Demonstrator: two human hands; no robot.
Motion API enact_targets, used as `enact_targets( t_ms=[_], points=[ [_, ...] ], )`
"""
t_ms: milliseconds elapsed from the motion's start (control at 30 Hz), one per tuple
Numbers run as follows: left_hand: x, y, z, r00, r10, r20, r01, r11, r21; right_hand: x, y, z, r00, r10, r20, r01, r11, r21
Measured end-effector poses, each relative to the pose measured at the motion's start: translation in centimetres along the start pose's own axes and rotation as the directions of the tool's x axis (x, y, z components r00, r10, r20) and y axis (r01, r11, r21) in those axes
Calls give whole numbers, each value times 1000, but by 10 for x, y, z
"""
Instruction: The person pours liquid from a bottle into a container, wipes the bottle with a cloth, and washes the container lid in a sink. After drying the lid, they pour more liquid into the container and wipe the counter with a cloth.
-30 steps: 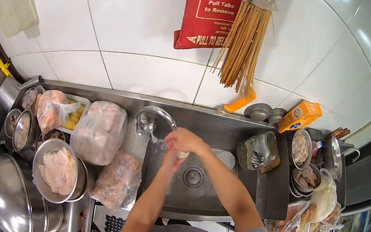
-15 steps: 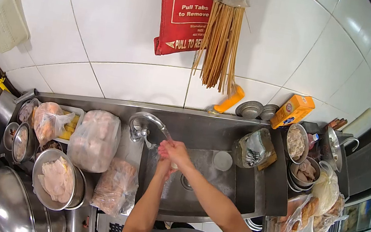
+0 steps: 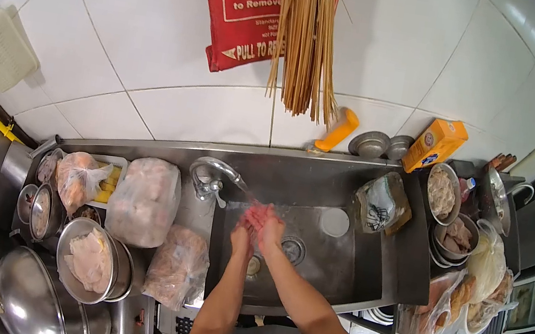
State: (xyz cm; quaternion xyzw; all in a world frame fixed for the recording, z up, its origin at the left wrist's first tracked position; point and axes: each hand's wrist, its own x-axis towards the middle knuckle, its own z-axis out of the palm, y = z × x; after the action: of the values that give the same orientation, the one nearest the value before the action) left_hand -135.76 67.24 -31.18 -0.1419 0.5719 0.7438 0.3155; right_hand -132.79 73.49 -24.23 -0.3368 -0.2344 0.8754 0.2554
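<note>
My left hand (image 3: 244,235) and my right hand (image 3: 270,232) are side by side and touching, low over the metal sink (image 3: 327,274). Their palms look turned up and cupped, fingers stretched toward the tap, and I make out no object in them. From the curved metal tap (image 3: 218,172) a stream of water (image 3: 246,193) falls on the fingers. A round drain (image 3: 293,249) lies just right of my right wrist. Farther right in the basin is a white round container or lid (image 3: 334,222).
Left of the sink stand wrapped bags of meat (image 3: 144,203) and a metal bowl of pale meat (image 3: 88,261). On the right are a clear bag (image 3: 377,202), bowls of meat (image 3: 458,238) and an orange box (image 3: 436,146). Thin wooden sticks (image 3: 307,47) hang above.
My hands have gone from being clasped together to cupped side by side with palms up under the water. The view has shifted slightly.
</note>
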Motion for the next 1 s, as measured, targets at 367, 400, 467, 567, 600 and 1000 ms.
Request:
enact_targets(
  t_ms=[367, 400, 467, 567, 600, 1000],
  points=[
    [-21, 35, 41, 993, -88, 82, 118, 842, -526, -5, 0, -18, 997, -17, -73, 36, 963, 267],
    [-25, 41, 45, 997, -79, 13, 76, 876, -476, -10, -3, -13, 992, 22, -121, 15, 956, 293],
    [-29, 53, 61, 999, -47, 12, 48, 904, -424, -14, -14, -3, 984, 61, -167, -2, 943, 333],
    [-52, 111, 115, 986, 69, 153, -6, 927, -375, -5, -65, 30, 989, -98, -109, 138, 875, 464],
    [-70, 139, 138, 969, 107, 223, -17, 928, -371, -16, -98, 52, 980, -178, -90, 199, 838, 509],
    [-29, 62, 36, 995, -96, 4, 88, 890, -447, -14, -16, 2, 996, 80, -30, -71, 972, 222]
  ],
)
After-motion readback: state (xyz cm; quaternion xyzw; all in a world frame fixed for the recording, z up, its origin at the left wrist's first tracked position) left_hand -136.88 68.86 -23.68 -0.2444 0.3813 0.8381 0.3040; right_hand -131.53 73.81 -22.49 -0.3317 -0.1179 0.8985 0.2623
